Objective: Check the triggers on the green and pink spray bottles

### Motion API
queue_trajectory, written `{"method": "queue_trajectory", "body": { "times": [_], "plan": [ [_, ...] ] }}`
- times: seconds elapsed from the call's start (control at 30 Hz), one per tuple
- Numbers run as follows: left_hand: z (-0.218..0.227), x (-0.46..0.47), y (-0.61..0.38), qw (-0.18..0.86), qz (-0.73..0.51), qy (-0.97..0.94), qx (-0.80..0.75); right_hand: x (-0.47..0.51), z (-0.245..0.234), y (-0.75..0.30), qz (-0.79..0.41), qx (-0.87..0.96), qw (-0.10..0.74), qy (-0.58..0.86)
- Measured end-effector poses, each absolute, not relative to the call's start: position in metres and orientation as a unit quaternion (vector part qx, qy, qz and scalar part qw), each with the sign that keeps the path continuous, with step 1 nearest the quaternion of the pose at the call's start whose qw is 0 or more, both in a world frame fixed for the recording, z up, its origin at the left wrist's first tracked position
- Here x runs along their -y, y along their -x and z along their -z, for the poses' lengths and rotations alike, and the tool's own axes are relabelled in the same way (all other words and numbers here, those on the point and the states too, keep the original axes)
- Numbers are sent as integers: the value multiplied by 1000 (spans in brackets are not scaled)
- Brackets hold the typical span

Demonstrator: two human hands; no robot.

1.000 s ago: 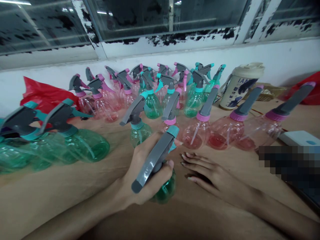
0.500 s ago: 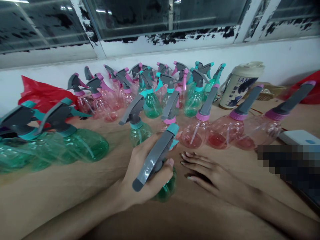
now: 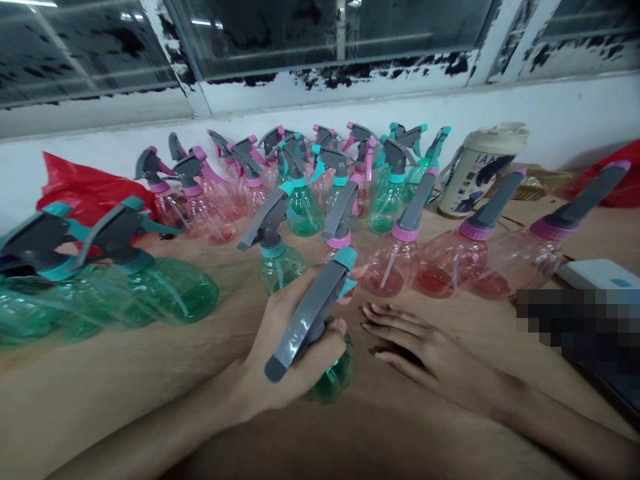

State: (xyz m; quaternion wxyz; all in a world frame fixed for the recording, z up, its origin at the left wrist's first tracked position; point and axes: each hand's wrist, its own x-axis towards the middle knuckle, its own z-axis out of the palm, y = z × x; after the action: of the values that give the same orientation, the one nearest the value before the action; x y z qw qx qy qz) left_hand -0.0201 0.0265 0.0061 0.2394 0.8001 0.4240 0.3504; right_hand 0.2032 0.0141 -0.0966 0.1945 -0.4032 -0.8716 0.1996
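My left hand (image 3: 293, 347) is wrapped round the neck of a green spray bottle (image 3: 337, 373), below its grey trigger head with a teal nozzle. The fingers hide much of that bottle. To its right, my right hand (image 3: 420, 340) lies on the tabletop with fingers stretched out and nothing in it. Just beyond the left hand stand another green spray bottle (image 3: 280, 263) with a teal collar and a pink spray bottle (image 3: 340, 243), partly covered. A pink bottle with liquid (image 3: 391, 270) is beyond the fingertips of my right hand.
Several green bottles (image 3: 170, 293) stand at the left, and pink ones (image 3: 453, 267) at the right. More spray bottles (image 3: 255, 197) crowd along the wall. A red plastic bag (image 3: 90, 193), a pale tumbler (image 3: 483, 173) and a white box (image 3: 600, 277) are on the table (image 3: 125, 387).
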Motion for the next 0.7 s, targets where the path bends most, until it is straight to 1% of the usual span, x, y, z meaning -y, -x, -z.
{"method": "queue_trajectory", "body": {
  "times": [0.1,0.27,0.5,0.7],
  "plan": [
    [-7,-27,21,289,-361,-791,-400,-14,96,-203,-197,873,188,404],
    [-9,-27,24,296,-353,-801,-383,-15,98,-203,-193,879,172,401],
    [-10,-29,25,261,-340,-812,-396,-14,98,-203,-196,874,186,404],
    [-11,-28,20,255,-344,-804,-412,-15,97,-203,-197,875,189,400]
  ]
}}
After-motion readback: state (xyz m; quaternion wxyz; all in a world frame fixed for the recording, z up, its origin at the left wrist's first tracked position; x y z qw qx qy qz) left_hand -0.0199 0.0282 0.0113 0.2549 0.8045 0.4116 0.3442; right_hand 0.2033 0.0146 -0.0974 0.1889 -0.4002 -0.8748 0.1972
